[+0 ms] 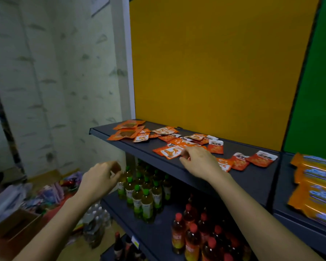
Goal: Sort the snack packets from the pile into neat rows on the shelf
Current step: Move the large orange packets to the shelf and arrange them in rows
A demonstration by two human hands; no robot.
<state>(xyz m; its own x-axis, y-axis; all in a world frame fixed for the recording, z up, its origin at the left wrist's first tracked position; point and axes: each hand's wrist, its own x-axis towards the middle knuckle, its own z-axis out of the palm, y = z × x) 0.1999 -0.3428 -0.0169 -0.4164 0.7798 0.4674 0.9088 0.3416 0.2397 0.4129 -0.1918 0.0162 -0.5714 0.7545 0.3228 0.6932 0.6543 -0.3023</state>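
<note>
Left hand [100,180] is hovering in the air off the front-left corner of the shelf [252,178], well apart from any packet; fingers are curling loosely inward and nothing is showing in the grip, though the palm side is hidden, so I cannot tell for certain that it is empty; two larger brown-windowed orange packets [127,129] are lying at the shelf's far-left end, overlapping one another; the pile of small snack packets [177,140] is sprawling across the middle of the shelf, packets crossing at odd angles; right hand [199,162] is resting over the near edge of the pile, fingertips [183,154] pinching at the corner of a white-and-orange packet [170,152], grip appearing closed on it but the contact itself partly hidden by the knuckles; right of the hand, three red-and-white packets [252,159] are lying in a loose, slightly overlapping line that reads as a row in progress; further right, long orange wafer packs [314,185] are sitting on the neighbouring shelf; judgement on risk: the pinched packet is lying near the shelf's front lip, so a dragging pull could sweep neighbours over the edge onto the bottles [143,194] below; slick overlapping film could also lift two packets at once.
</note>
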